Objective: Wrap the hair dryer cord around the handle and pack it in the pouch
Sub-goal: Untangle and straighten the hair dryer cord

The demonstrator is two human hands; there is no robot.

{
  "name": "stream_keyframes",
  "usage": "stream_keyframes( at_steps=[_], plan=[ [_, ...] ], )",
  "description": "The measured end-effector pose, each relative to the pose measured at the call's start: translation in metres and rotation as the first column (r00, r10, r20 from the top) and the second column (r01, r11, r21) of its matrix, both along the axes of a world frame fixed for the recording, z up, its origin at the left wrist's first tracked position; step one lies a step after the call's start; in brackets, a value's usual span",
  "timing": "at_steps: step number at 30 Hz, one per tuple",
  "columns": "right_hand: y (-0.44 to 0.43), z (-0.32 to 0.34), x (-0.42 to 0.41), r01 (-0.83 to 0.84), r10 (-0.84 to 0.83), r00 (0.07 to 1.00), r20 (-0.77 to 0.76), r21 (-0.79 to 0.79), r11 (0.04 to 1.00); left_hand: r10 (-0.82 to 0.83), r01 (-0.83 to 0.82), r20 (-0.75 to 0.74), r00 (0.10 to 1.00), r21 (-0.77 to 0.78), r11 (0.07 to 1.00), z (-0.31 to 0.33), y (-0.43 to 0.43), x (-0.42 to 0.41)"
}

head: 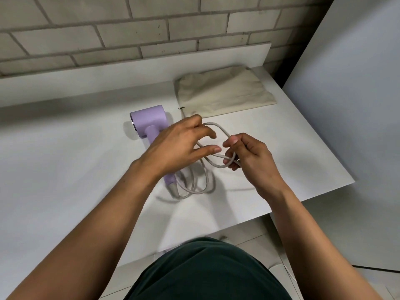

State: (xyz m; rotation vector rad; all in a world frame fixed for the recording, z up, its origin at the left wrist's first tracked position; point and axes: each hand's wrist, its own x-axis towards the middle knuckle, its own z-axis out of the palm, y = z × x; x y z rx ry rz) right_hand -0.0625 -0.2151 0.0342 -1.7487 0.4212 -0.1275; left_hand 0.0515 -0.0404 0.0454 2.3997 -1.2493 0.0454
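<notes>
A lilac hair dryer (149,121) lies flat on the white table (65,169), head toward the wall, handle pointing toward me. Its grey cord (195,187) leaves the handle's end in loose loops on the table. My right hand (249,156) pinches a raised loop of the cord just right of the handle. My left hand (179,144) hovers over the handle with fingers spread, fingertips touching the top of that loop; its grip is unclear. The beige fabric pouch (223,92) lies flat behind the dryer, near the wall.
A grey brick wall (129,29) rises behind the table. A large white panel (346,105) leans at the right, past the table's right edge. My dark-clothed torso (205,273) is at the near edge, with pale floor tiles below.
</notes>
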Motion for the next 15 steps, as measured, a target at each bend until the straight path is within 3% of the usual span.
stream_keyframes(
  at_steps=[2, 5, 8, 11, 15],
  plan=[
    [-0.003, -0.001, -0.002, 0.031, -0.03, 0.999, -0.013, 0.048, 0.998, 0.014, -0.011, -0.08, 0.997, 0.034, 0.999, 0.001, 0.008, 0.007],
    [-0.009, -0.005, -0.007, -0.014, 0.016, 0.998, -0.063, 0.03, 0.999, 0.13, -0.159, -0.145, 0.981, -0.205, 0.966, 0.001, 0.019, 0.015],
    [-0.009, -0.007, -0.013, -0.147, 0.138, 0.984, -0.11, -0.075, 0.986, 0.229, -0.392, -0.39, 0.892, -0.414, 0.822, 0.005, 0.021, 0.014],
    [-0.003, -0.008, -0.012, -0.15, 0.142, 0.988, -0.064, -0.144, 0.978, 0.2, -0.486, -0.571, 0.796, -0.407, 0.774, 0.009, 0.02, 0.011],
    [0.007, -0.014, -0.006, -0.004, 0.01, 0.999, 0.033, -0.203, 0.979, 0.18, -0.409, -0.534, 0.826, -0.348, 0.844, 0.014, 0.022, 0.002]
  ],
)
